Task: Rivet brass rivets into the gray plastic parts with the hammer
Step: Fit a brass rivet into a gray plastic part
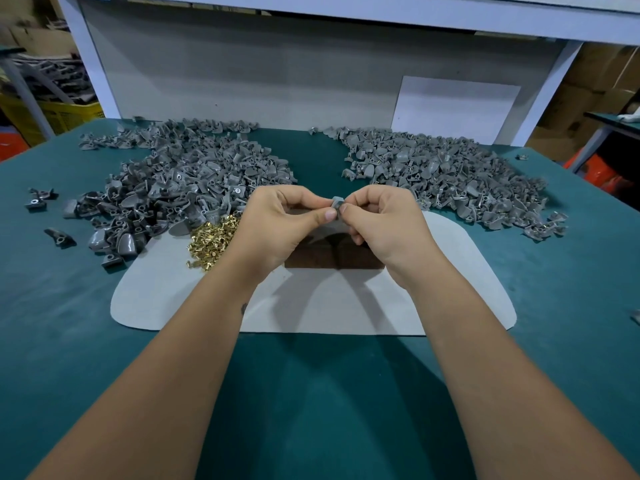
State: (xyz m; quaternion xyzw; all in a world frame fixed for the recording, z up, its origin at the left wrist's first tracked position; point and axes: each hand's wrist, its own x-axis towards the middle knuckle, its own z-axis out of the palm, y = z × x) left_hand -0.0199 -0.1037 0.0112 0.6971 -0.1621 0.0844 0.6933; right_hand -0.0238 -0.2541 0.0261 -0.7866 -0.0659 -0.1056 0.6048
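Gray plastic part [336, 201] sat pinched between our left hand [282, 225] and right hand [382, 225]; any rivet there was hidden, and loose fingertips might have dropped it.

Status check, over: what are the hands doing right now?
Left hand and right hand both pinch one gray plastic part above the dark block. Brass rivets heaped at left. No hammer in view.

**Both hands pinched one gray part above the mat**

Left hand [277, 223] and right hand [377, 223] held a gray plastic part [337, 202] together over a dark block [311, 259] on a white mat [329, 306]. Brass rivets [211, 242] lay left, between mat and left parts pile [173, 181]; right parts pile [450, 174] sat apart on the green table [311, 393].
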